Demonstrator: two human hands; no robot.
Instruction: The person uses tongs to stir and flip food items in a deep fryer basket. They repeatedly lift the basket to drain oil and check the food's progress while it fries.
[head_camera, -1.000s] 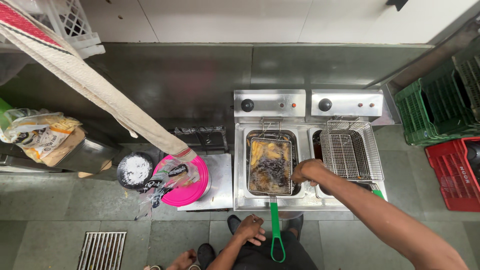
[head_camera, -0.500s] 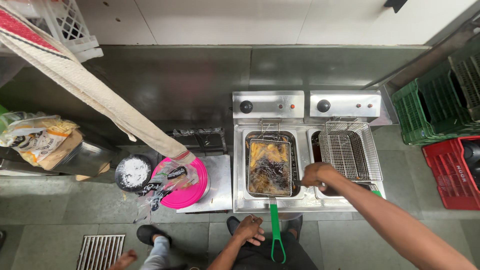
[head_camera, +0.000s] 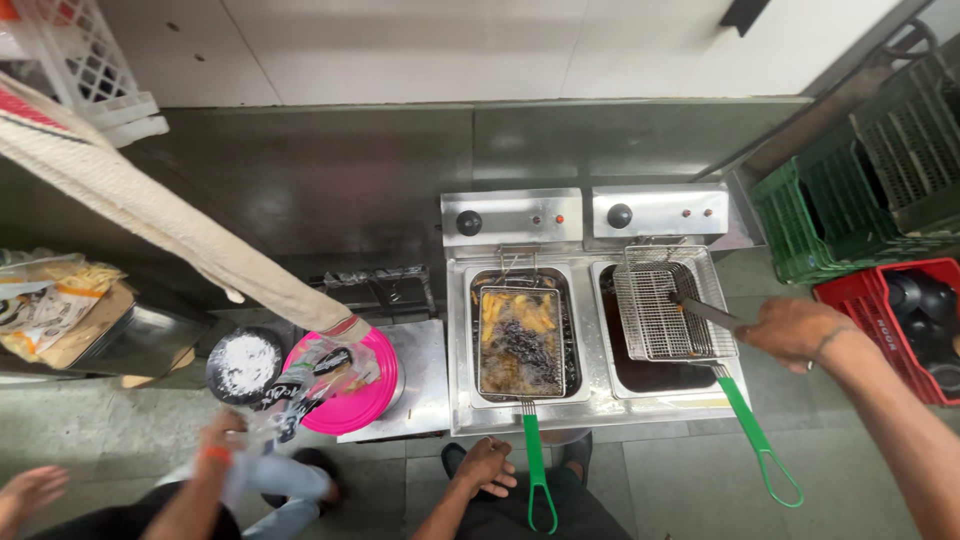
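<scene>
A twin electric fryer (head_camera: 585, 212) stands below me. Its left basket (head_camera: 520, 342) sits in the oil with browned food, and its green handle (head_camera: 535, 465) points toward me. My left hand (head_camera: 487, 465) hangs just left of that handle, fingers loosely curled, holding nothing. My right hand (head_camera: 790, 330) grips a dark metal utensil (head_camera: 705, 312) whose tip rests over the empty wire basket (head_camera: 665, 310) on the right tank. That basket's green handle (head_camera: 762, 445) angles out to the lower right.
A sleeved arm of another person (head_camera: 150, 215) holds a plastic bag (head_camera: 310, 375) over a pink bowl (head_camera: 350, 395), next to a pot of white powder (head_camera: 243, 365). A second person's hands (head_camera: 215, 440) are at lower left. Green crates (head_camera: 850, 195) and a red crate (head_camera: 900, 320) stand at right.
My right hand has moved from between the two tanks out to the right and now holds the utensil over the right basket. Another person has come in at lower left.
</scene>
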